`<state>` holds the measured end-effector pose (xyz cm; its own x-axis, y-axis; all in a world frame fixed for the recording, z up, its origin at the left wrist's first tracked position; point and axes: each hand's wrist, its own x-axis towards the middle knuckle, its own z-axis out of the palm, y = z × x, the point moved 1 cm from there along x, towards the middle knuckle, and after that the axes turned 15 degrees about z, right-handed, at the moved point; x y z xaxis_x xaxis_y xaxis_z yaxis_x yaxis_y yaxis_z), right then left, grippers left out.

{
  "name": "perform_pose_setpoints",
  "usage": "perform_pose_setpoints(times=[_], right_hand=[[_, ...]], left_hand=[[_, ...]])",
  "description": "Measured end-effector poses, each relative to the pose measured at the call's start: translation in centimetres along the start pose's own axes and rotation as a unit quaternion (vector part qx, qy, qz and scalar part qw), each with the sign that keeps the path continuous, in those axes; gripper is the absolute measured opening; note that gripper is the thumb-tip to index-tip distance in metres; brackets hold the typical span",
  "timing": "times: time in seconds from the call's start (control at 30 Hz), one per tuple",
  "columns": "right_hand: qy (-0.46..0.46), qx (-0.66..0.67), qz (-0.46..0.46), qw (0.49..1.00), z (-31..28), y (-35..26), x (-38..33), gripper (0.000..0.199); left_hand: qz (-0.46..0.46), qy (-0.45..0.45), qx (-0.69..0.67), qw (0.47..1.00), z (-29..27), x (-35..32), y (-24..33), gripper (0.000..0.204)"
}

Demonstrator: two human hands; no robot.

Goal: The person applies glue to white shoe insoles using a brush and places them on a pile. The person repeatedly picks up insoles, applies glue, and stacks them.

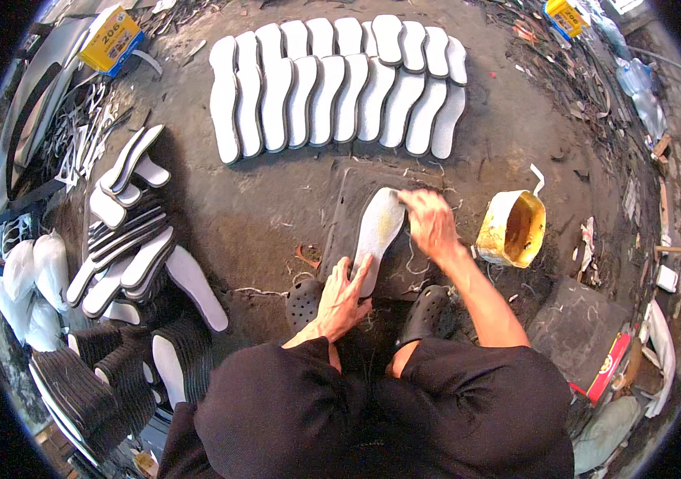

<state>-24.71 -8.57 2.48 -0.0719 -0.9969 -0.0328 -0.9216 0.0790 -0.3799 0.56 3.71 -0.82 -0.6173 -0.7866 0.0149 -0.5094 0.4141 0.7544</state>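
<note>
A white shoe insole (379,227) with a dark edge lies on a dark mat (348,191) in front of me, its wide end pointing away. A yellowish stain marks its upper part. My left hand (345,301) rests at the insole's near end, fingers stretched out and pressing it against the mat. At the far right edge of the insole is my right hand (431,223), its fingers bent and closed; what they hold, if anything, is hidden. To the right stands a cut-open yellowish container (502,227), stained brown inside, with a white handle-like strip rising from it.
Two overlapping rows of white insoles (327,96) lie on the floor ahead. Loose insoles (149,259) and dark stacks (113,383) pile up at my left, beside white plastic bags (33,279). A yellow-blue box (113,38) and scraps line the edges. A red box (605,369) sits at right.
</note>
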Motion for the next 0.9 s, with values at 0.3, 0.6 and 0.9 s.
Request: perform_pose_setpoints(times=[0.3,0.6,0.9], right_hand=[[0.034,0.097,-0.026,0.994,0.8,3.0,3.6,0.035],[-0.073,0.111,-0.083,0.988,3.6,-0.5,-12.4,0.043],[0.021,0.109,0.118,0.987,0.1,-1.6,4.1,0.032]], left_hand=[[0.017,0.004,-0.021,1.000,-1.2,2.6,-0.8,0.110],[0.027,-0.007,-0.046,0.999,-2.1,1.3,-2.2,0.094],[0.036,0.026,-0.061,0.997,-1.3,1.0,-1.8,0.097]])
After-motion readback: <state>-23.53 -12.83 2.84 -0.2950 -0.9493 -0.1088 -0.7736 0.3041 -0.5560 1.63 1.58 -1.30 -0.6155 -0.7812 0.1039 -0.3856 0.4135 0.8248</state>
